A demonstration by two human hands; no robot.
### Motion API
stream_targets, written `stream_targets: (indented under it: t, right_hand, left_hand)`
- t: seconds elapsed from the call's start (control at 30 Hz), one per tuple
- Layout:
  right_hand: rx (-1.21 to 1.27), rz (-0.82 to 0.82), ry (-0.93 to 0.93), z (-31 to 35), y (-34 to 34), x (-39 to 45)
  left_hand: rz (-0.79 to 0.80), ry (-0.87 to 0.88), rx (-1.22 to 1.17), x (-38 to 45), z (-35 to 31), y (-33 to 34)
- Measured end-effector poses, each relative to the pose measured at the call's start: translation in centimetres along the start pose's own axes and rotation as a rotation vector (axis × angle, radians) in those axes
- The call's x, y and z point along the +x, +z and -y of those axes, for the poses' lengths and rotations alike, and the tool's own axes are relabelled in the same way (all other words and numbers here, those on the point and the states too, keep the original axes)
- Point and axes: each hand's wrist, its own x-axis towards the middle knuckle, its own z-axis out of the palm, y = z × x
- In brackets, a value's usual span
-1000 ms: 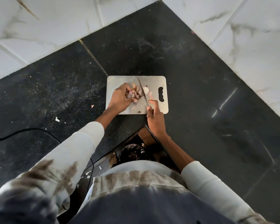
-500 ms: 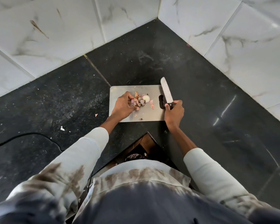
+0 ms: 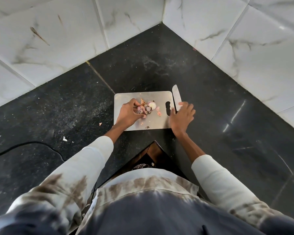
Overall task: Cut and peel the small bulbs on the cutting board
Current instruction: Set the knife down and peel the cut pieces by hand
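Note:
A steel cutting board (image 3: 129, 97) lies on the black counter in the corner. On it sits a small heap of pinkish bulbs and skins (image 3: 145, 108), with one pale peeled bulb (image 3: 151, 104) at the heap's far side. My left hand (image 3: 129, 113) curls its fingers around a bulb at the heap's left edge. The knife (image 3: 176, 97) lies along the board's right edge, blade pointing away from me. My right hand (image 3: 182, 116) hovers over its handle with fingers spread and blurred.
Loose skin scraps (image 3: 159, 113) lie right of the heap, and one more scrap (image 3: 100, 123) sits on the counter left of the board. White marbled wall tiles (image 3: 244, 48) close the corner behind. A black cable (image 3: 24, 145) runs across the counter at left.
My right hand carried the knife from over the bulbs to the board's right edge, laid it down and opened its fingers. My left hand stayed on the heap.

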Motion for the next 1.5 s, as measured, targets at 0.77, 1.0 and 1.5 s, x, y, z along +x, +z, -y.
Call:
stream_targets:
  t: [0.77, 1.0, 1.5]
  right_hand:
    - [0.316, 0.539, -0.066, 5.7, 4.2, -0.1]
    - [0.246, 0.495, -0.013, 4.8, 4.0, 0.7]
    - [0.269, 0.536, -0.252, 7.0, 3.5, -0.3]
  left_hand:
    - [-0.035, -0.076, -0.465, 0.9, 2.0, 0.4]
    - [0.018, -0.184, -0.734, 1.6, 3.5, 0.3]
    - [0.018, -0.468, -1.002, 1.5, 2.5, -0.6]
